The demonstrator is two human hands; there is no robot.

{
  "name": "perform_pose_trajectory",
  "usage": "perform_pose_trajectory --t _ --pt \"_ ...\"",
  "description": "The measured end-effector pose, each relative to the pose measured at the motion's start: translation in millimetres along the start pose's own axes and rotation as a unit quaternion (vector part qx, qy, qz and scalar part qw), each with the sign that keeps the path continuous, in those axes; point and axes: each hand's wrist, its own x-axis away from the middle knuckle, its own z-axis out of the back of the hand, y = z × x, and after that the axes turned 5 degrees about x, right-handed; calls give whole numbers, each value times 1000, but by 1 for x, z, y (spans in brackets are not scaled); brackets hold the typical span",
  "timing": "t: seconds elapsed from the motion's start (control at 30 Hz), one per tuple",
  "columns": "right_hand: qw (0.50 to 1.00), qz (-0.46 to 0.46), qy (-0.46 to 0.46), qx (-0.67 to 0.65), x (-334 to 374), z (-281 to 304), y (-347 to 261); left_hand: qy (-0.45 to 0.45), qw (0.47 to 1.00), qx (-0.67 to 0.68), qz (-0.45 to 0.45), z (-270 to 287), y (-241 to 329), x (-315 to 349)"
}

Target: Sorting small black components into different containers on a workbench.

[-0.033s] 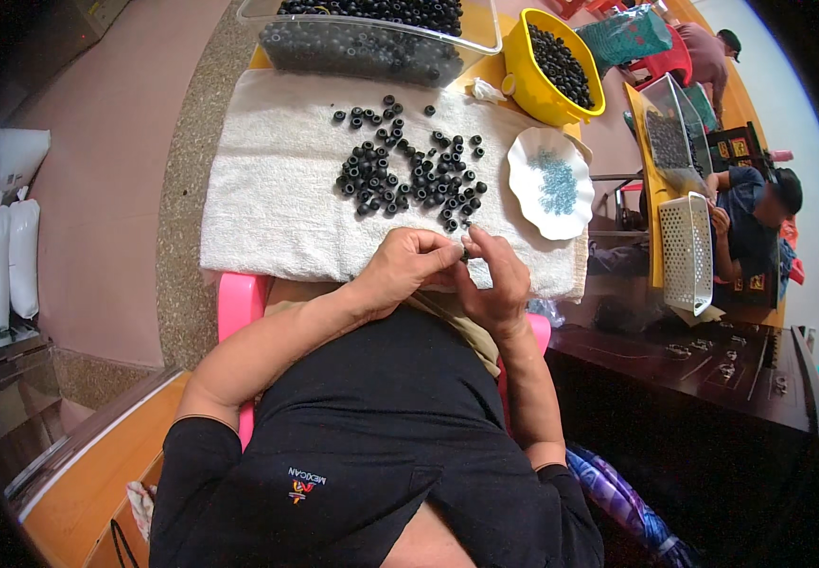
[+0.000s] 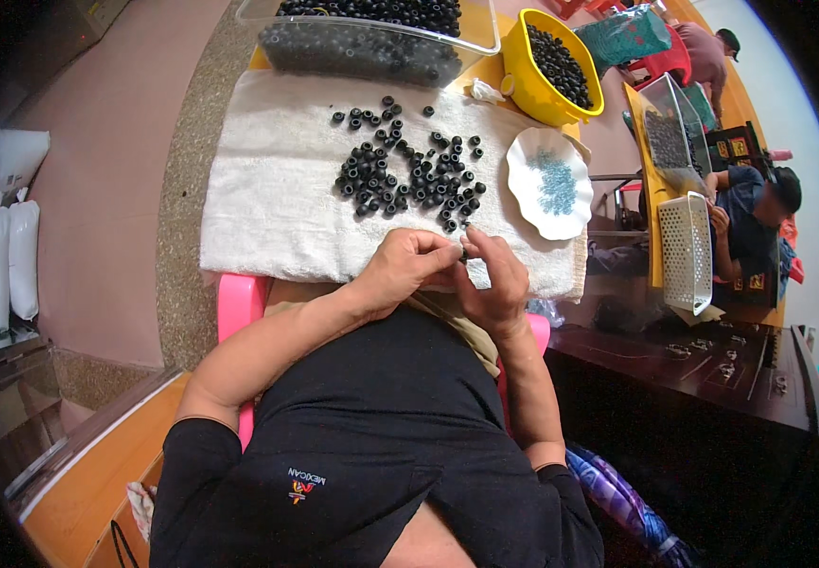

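Observation:
My left hand [image 2: 405, 269] and my right hand [image 2: 494, 286] meet at the near edge of a white towel [image 2: 267, 180]. Pinched between my right thumb and fingertips is a small black ring-shaped part [image 2: 465, 254], mostly covered by the fingers. My left thumb and forefinger are pressed together right beside it; what they hold, if anything, is hidden. Just beyond my hands lies a loose spread of black ring-shaped parts [image 2: 367, 175], round with a hole. To the right, a white scalloped plate [image 2: 521, 194] bears many tiny light-blue pieces [image 2: 555, 180].
A clear plastic bin [image 2: 362, 62] full of black parts stands at the far edge, beside a yellow basin [image 2: 523, 80] of similar parts. A crumpled white tissue [image 2: 485, 91] lies between them. At right, another person [image 2: 750, 222] sits by a white perforated basket [image 2: 688, 256].

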Motion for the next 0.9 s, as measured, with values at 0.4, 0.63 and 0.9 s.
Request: perform_pose_trajectory --t 0.4,0.63,0.9 --pt "1000 -3 15 -21 0 1 -4 -10 1000 -7 -7 1 -3 3" --pt "999 -11 -30 -21 -2 3 -2 -6 999 -54 -1 0 0 1" --pt "999 -21 -6 -30 -13 13 5 2 1000 13 -16 0 -3 0"
